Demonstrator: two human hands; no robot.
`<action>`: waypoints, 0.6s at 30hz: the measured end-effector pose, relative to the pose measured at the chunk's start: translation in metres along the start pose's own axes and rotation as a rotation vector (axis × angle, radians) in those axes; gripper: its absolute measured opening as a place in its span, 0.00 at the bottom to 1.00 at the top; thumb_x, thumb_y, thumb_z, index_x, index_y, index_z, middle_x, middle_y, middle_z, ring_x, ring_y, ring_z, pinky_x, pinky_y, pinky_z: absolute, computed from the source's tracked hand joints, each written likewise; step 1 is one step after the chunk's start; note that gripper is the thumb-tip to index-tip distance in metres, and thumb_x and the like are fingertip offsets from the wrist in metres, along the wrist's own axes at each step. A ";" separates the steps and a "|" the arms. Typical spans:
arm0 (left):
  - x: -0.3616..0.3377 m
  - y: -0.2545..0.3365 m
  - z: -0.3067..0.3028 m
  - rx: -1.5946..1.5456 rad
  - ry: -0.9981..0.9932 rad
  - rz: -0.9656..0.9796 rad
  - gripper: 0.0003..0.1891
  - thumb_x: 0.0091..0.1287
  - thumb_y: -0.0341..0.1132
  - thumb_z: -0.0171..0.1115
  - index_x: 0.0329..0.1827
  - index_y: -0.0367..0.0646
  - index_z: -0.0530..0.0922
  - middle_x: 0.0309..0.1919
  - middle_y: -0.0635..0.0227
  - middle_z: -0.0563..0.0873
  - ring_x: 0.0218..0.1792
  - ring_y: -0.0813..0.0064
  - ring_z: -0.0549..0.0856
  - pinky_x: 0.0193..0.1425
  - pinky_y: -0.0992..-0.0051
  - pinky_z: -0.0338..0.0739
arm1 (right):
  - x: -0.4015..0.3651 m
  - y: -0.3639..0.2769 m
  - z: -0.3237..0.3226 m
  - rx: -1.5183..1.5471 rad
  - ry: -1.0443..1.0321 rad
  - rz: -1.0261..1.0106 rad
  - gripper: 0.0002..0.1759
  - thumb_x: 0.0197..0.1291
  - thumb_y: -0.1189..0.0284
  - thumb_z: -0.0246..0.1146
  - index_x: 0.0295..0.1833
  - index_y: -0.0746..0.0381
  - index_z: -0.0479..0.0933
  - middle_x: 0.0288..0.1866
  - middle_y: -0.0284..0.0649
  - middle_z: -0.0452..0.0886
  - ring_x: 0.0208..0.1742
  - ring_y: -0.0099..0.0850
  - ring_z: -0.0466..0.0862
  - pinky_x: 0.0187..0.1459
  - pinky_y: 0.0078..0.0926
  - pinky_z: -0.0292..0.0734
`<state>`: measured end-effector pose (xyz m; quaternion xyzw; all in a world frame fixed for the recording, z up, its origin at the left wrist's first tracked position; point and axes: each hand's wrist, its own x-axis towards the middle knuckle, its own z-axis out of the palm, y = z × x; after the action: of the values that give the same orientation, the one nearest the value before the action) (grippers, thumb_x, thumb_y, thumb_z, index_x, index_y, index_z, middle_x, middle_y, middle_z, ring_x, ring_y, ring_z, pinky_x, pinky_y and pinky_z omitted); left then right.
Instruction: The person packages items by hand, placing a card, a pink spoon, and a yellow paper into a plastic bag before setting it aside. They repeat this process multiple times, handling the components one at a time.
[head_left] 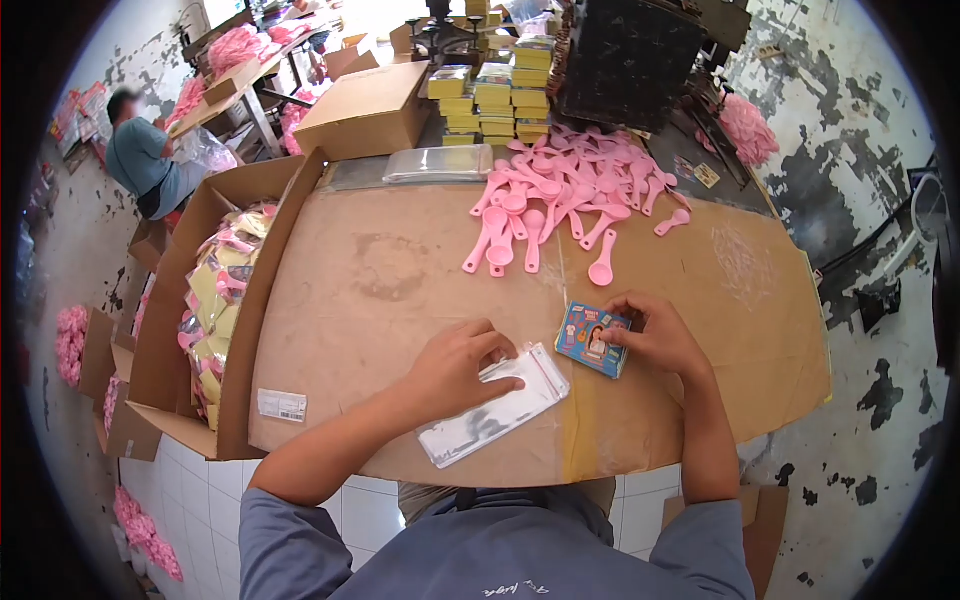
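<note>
The bag [495, 405] lies on the desk [380, 270] near its front edge. Just right of the bag sits a small box [593, 340]. Behind the bag lie spoons [570, 190], with stacked packs [495, 95] farther back. Left of the bag is an open carton [215, 300].

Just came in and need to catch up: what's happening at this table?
One person's left hand lies on a clear zip bag on the cardboard worktop; the right hand grips a small printed box beside it. Pink spoons lie heaped farther back, and a carton at the left holds filled packets.

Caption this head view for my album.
From above: left hand rests on a clear zip bag, right hand holds a small printed pack near pink spoons.
</note>
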<state>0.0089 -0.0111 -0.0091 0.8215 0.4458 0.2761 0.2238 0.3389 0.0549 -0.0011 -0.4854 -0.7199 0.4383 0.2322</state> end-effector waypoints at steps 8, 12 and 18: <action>0.002 0.002 -0.004 -0.298 0.010 -0.260 0.10 0.66 0.33 0.75 0.44 0.37 0.87 0.32 0.64 0.89 0.28 0.71 0.84 0.36 0.69 0.80 | -0.002 -0.011 -0.001 -0.034 0.163 -0.159 0.09 0.66 0.75 0.72 0.49 0.65 0.83 0.40 0.33 0.85 0.47 0.22 0.83 0.51 0.26 0.79; 0.000 -0.002 0.000 -0.220 0.037 -0.196 0.09 0.66 0.33 0.76 0.45 0.39 0.89 0.31 0.66 0.88 0.28 0.77 0.83 0.35 0.74 0.79 | -0.018 -0.030 0.020 0.311 -0.066 -0.236 0.06 0.66 0.76 0.71 0.47 0.64 0.83 0.43 0.35 0.87 0.49 0.26 0.85 0.56 0.28 0.78; 0.002 0.005 -0.008 -0.238 0.022 -0.259 0.06 0.69 0.31 0.72 0.43 0.37 0.87 0.31 0.66 0.89 0.29 0.78 0.84 0.36 0.74 0.79 | -0.018 -0.048 0.052 -0.017 -0.353 -0.518 0.10 0.66 0.75 0.70 0.52 0.61 0.84 0.47 0.37 0.88 0.52 0.35 0.87 0.64 0.35 0.74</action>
<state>0.0078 -0.0108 0.0003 0.7220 0.5144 0.3047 0.3483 0.2837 0.0102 0.0149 -0.2042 -0.8524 0.4364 0.2034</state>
